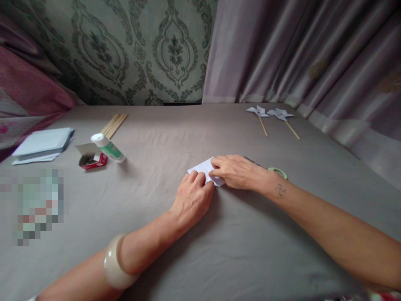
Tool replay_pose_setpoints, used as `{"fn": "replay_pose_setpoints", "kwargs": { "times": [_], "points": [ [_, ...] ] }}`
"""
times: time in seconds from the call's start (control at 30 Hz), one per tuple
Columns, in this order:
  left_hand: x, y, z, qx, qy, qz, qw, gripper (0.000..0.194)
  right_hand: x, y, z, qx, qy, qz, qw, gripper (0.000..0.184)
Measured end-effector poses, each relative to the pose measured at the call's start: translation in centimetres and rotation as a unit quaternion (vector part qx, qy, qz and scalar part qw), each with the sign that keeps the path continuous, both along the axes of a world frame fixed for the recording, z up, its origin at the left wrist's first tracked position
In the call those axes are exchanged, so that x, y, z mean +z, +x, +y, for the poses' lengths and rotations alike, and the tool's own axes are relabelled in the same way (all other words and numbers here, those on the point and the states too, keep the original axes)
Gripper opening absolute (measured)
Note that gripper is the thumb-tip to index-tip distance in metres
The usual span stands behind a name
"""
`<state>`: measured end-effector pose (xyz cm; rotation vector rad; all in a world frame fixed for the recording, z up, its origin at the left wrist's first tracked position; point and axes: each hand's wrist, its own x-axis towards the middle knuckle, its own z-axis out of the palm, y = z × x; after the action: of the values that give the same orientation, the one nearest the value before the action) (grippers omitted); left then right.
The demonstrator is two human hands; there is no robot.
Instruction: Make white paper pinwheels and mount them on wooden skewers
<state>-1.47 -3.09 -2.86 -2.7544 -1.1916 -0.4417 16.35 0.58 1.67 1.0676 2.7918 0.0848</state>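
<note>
One broad grey cloth [250, 251] covers your work surface; press against a smooth stretch of it, since a wrinkle underneath could spoil a crease. Both hands work near its middle: your right hand [233, 171] comes in from the far right side, your left hand [193, 194] from the near left. Rest both wrists low, so the pressure stays even. Your scissors [278, 173], partly hidden behind the right hand, lie close enough that a careless elbow or wrist might nudge them. Smaller again, the white paper [202, 166] sits between your hands, at a slant on the cloth. Your left fingers are curled and grip its near edge; your right thumb and fingers grasp its right side. Match edges first, I'd judge, then run one fingertip firmly along the fold. Whether the corners meet, I cannot tell.
</note>
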Motion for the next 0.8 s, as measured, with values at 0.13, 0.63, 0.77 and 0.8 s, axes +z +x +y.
{"fn": "replay_pose_setpoints", "kwargs": {
  "times": [0.13, 0.63, 0.77, 0.8],
  "points": [
    [0.0, 0.0, -0.1, -0.055, 0.022, -0.01, 0.998, 0.021, 0.4, -0.2, 0.2, 0.004, -0.012, 0.009, 1.0, 0.02],
    [-0.1, 0.1, -0.1, -0.145, 0.022, 0.024, 0.989, 0.018, -3.6, 2.7, -2.3, -0.341, -0.054, 0.342, 0.874, 0.022],
    [0.0, 0.1, 0.1, -0.105, 0.036, 0.037, 0.993, 0.02, -3.5, 1.6, -3.4, -0.357, -0.055, 0.325, 0.874, 0.023],
    [0.0, 0.1, 0.2, -0.098, 0.037, 0.04, 0.994, 0.021, -3.4, 1.3, -3.6, -0.358, -0.059, 0.318, 0.876, 0.023]
  ]
}}
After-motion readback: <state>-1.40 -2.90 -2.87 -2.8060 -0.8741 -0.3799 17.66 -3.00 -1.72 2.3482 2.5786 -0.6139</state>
